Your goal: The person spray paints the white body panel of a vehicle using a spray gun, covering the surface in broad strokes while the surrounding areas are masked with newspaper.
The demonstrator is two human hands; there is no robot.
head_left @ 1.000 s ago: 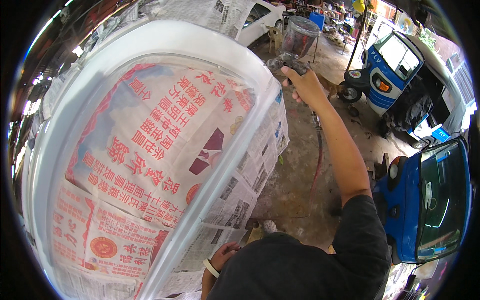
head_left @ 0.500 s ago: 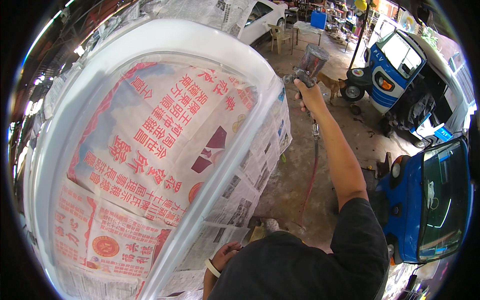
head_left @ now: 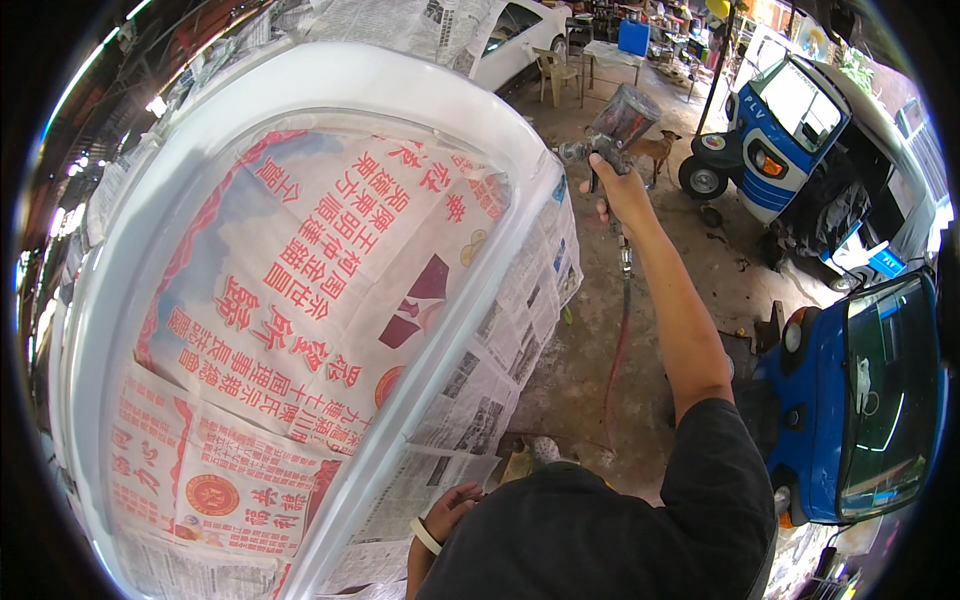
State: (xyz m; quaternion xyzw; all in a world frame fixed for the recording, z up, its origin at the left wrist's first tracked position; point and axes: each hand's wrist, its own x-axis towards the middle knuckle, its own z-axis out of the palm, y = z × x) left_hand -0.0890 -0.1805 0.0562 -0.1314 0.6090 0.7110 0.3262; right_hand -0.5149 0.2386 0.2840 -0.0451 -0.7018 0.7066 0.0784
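A curved white panel (head_left: 300, 62) fills the left side, masked inside with red-printed paper (head_left: 290, 250); newspaper (head_left: 470, 390) covers its right flank. My right arm reaches up beside the panel's upper right corner, and my right hand (head_left: 618, 188) is closed on a spray gun (head_left: 590, 150) with a grimy cup (head_left: 625, 112) on top. A hose (head_left: 618, 360) hangs below it to the floor. My left hand (head_left: 452, 508), with a pale band at the wrist, rests low against my dark shirt beside the newspaper, fingers curled; what they may hold is hidden.
At right stand a blue-and-white three-wheeler (head_left: 770, 190) and a nearer blue vehicle (head_left: 800, 420). A brown dog (head_left: 652, 150) stands beyond the gun on the concrete floor (head_left: 560, 400). Behind are a white car (head_left: 520, 60), a plastic chair (head_left: 555, 75), a table (head_left: 615, 55) and a blue container (head_left: 633, 36).
My right hand and the gun have moved right and a little down from a second ago, the cup now tilted. The dog shows more fully. My left hand has stayed in place.
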